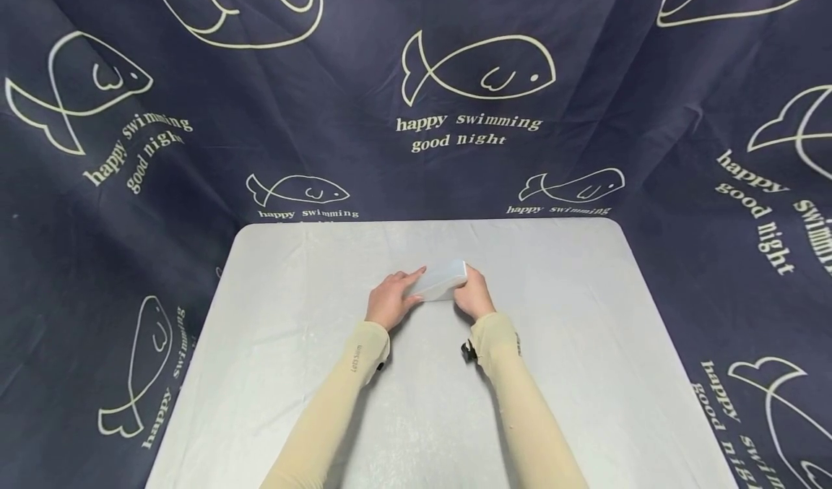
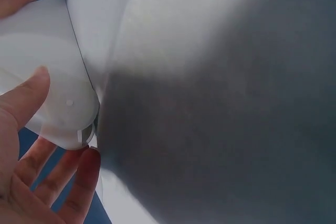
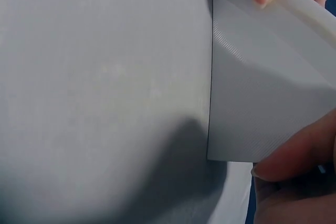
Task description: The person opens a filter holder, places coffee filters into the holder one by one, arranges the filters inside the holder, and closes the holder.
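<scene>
A white plastic case, wedge-shaped, sits on the table between both hands. Its left end is rounded, with a small round stud and a little slotted opening in the left wrist view. My left hand holds that rounded end, thumb on the near face and fingertips at the far side. At the wider, square-cut right end, my right hand grips the case, its thumb against the near face. Most of the right fingers are hidden behind the case. Fine ridges mark the case's face in the right wrist view.
The table has a pale grey-white cover and rounded far corners. Dark blue curtains printed with fish and lettering hang behind it and along both sides. A black strap piece shows at the right wrist.
</scene>
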Demonstrator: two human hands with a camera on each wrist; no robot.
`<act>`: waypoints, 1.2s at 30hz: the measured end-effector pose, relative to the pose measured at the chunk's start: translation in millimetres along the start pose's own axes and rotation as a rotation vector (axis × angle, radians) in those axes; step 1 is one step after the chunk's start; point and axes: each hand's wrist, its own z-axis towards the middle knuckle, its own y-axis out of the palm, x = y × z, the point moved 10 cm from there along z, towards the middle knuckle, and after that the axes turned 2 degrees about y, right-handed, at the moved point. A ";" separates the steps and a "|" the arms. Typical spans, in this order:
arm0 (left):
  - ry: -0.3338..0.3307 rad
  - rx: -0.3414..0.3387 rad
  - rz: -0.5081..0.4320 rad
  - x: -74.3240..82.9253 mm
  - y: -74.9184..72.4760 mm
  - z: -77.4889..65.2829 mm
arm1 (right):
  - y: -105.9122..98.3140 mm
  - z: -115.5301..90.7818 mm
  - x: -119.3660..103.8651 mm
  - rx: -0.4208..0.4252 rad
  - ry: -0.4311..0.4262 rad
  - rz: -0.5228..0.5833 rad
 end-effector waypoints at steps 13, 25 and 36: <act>-0.036 0.022 -0.021 -1.3 -0.7 -8.0 | 3.9 -2.6 1.2 0.028 0.028 -0.006; -0.034 0.040 0.034 -2.1 1.0 -9.6 | 5.5 -2.5 -1.6 0.043 0.027 -0.011; -0.015 -0.004 -0.026 -17.7 -10.2 -19.0 | -2.3 -7.8 3.2 0.004 -0.007 -0.024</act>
